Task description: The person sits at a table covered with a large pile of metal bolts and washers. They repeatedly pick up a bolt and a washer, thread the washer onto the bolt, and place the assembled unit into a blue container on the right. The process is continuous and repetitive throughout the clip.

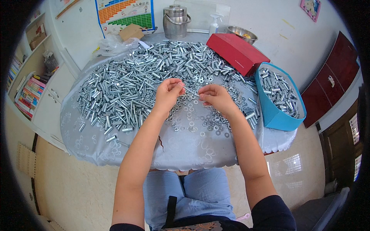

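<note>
My left hand [169,95] is closed in a pinch over the middle of the table, holding one end of a thin metal bolt [191,91]. The bolt points across toward my right hand [216,99]. There the thumb and curled fingers come together around its other end; whatever small part they hold is too small to make out. Beneath and in front of both hands lie scattered flat washers [191,109]. To the left and behind spreads a large heap of silvery bolts and metal sleeves [123,86].
A blue open-topped bin [283,122] full of sleeves stands at the right, beside a red box [239,52]. Along the back are a steel pot [176,24], a spray bottle [214,25], a metal bowl [252,36] and a plastic bag [115,45]. A patterned cloth [185,154] covers the table.
</note>
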The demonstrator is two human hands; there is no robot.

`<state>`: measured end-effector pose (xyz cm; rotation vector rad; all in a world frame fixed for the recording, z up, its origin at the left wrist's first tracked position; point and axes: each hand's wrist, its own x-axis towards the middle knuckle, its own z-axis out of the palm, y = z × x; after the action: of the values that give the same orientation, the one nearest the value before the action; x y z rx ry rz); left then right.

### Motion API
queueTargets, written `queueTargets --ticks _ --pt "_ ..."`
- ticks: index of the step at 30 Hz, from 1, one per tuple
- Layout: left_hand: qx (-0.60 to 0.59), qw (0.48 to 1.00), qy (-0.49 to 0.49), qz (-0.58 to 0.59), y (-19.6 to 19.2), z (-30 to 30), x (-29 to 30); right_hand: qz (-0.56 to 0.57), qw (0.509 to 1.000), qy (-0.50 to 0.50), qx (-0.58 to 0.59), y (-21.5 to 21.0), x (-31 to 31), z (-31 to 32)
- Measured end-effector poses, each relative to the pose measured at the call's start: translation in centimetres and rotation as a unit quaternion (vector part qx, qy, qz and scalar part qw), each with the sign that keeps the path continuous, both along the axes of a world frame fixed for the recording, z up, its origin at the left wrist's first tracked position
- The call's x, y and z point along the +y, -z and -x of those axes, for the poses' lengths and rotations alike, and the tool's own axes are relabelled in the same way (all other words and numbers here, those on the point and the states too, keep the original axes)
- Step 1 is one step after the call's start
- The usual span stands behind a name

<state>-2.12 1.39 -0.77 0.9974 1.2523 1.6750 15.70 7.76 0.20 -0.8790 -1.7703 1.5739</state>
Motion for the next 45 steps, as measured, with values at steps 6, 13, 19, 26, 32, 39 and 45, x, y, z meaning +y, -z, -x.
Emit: queueTargets --ticks 6,13,19,26,32,39,45 --pt "-0.021 0.999 0.040 0.025 0.1 -0.2 0.2 0.004 1.000 0.006 0.007 0.2 0.3 0.1" --pt "-0.068 0.983 0.155 0.078 0.5 -0.8 0.1 -0.011 0.993 0.062 0.097 0.1 0.4 0.3" --pt "-0.053 0.978 0.179 0.094 -0.7 -1.7 -0.5 -0.013 0.990 0.052 0.128 -0.2 -0.1 0.4" --pt "-0.077 0.970 0.217 0.077 -0.6 -1.7 -0.5 0.018 0.986 0.038 0.160 -0.8 -0.6 0.7" --pt "-0.112 0.963 0.239 0.064 -0.6 -1.3 -0.5 0.038 0.985 0.024 0.169 -1.3 -0.9 0.7" --pt "-0.197 0.945 0.238 0.111 -1.6 -1.8 -1.0 -0.019 0.992 -0.008 0.122 -1.4 -1.2 0.5" --pt "-0.137 0.952 0.253 0.099 -1.5 -1.9 -1.0 -0.016 0.995 0.017 0.100 -1.3 -1.5 0.8"
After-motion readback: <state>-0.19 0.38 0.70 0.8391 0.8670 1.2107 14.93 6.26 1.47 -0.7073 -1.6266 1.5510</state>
